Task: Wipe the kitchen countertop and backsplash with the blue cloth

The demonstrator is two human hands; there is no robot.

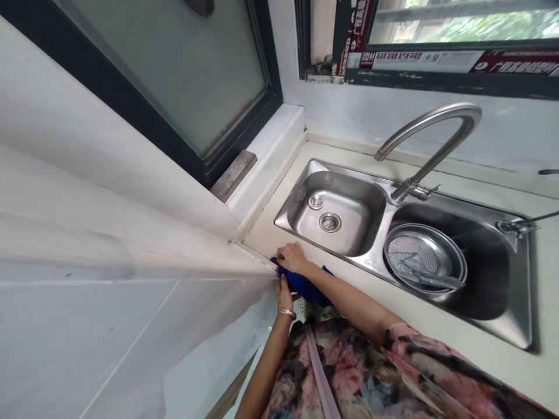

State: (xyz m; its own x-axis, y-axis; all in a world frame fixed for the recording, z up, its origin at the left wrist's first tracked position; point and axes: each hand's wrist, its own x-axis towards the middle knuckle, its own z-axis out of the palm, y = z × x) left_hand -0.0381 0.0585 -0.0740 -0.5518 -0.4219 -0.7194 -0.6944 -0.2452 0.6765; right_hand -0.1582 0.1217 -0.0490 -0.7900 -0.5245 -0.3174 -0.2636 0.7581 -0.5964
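At the far left, a pale tiled wall [131, 331] runs up to a dark-framed window [174, 75] with a wooden block [236, 173] on its sill. By the wall's end, the left hand [285, 298], a bracelet [287, 313] at its wrist, touches a blue cloth [305, 286] from below; whether its fingers are closed on the cloth cannot be told. The right hand [293, 257], just above, holds the cloth's end with bent fingers, so the cloth lies bunched between the 2 hands at the front corner of the pale counter [273, 224]. Next comes a steel sink with 2 basins: the left basin [356, 230] has a drain [329, 222] and a small round metal piece [315, 202]. A curved tap [441, 155] stands behind, and the right basin [489, 279] holds a round steel pan [452, 259] with clear plastic [430, 279] in it, below a 2nd window edged with printed tape [513, 61]
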